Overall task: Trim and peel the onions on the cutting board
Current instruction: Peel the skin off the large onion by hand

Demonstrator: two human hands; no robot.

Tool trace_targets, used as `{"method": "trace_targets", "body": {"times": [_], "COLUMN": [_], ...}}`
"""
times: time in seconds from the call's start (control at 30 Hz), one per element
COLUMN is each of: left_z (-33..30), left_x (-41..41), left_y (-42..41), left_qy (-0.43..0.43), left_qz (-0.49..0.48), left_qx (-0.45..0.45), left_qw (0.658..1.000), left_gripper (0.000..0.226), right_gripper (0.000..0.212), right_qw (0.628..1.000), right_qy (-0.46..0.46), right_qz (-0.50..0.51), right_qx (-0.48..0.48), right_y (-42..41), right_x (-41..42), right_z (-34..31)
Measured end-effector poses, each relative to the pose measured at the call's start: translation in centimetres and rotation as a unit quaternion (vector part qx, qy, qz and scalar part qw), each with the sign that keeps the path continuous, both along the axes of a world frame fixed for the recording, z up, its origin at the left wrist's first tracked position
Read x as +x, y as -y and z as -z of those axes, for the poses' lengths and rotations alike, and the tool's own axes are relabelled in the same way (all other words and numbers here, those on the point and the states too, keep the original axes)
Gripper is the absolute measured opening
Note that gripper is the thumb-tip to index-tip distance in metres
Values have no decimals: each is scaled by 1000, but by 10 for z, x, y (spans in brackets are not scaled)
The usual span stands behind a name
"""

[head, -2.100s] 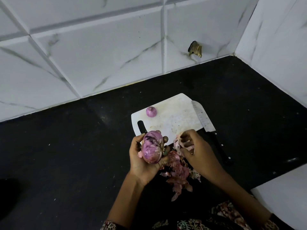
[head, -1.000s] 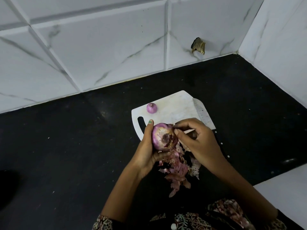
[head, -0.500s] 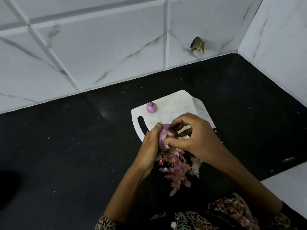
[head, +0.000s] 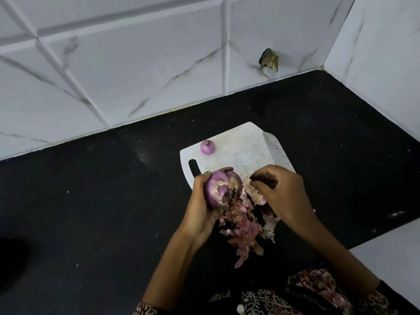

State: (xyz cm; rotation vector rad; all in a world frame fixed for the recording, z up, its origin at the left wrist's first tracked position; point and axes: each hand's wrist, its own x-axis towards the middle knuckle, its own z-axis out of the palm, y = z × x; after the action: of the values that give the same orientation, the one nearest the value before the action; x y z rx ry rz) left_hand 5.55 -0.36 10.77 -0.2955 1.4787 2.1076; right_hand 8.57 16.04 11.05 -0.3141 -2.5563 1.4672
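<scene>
Purple onion (head: pixel 221 188) at frame centre, gripped by the left hand (head: pixel 204 210), looks half-peeled; right hand (head: pixel 280 194) pinches a skin strip (head: pixel 255 193). Small onion (head: pixel 207 147) waits peeled on the board (head: pixel 241 151).

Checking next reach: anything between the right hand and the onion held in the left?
Nothing visible. The right hand sits just right of the large onion that the left hand grips, with only an open gap and loose skin hanging below it. The peel pile lies lower, out of the path.
</scene>
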Motion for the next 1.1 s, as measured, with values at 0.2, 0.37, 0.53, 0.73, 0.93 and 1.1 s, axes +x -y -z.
{"method": "trace_targets", "body": {"times": [0.2,0.37,0.53,0.73,0.93,1.1], "left_z": [0,0,-1,3,1,-5], "left_x": [1,2,3,6,5,6], "left_y": [-2,-6,-8,-8,-9,-16], "left_qy": [-27,-64,-66,-50,-25,-18], "left_qz": [17,14,10,2,-33,-73], "left_qx": [14,4,20,40,54,100], "left_qw": [999,998,998,998,998,992], "left_gripper": [37,37,38,37,39,33], "right_gripper": [16,29,30,18,27,20], "right_qw": [997,994,994,993,993,970], "right_qy": [13,-62,-54,-55,-80,-221], "right_qz": [-71,-85,-88,-87,-90,-26], "right_qx": [36,-13,-19,-49,-16,97], "right_y": [6,25,27,25,27,41], "right_x": [8,8,4,1,6,11], "right_z": [-7,-27,-29,-23,-16,-1]}}
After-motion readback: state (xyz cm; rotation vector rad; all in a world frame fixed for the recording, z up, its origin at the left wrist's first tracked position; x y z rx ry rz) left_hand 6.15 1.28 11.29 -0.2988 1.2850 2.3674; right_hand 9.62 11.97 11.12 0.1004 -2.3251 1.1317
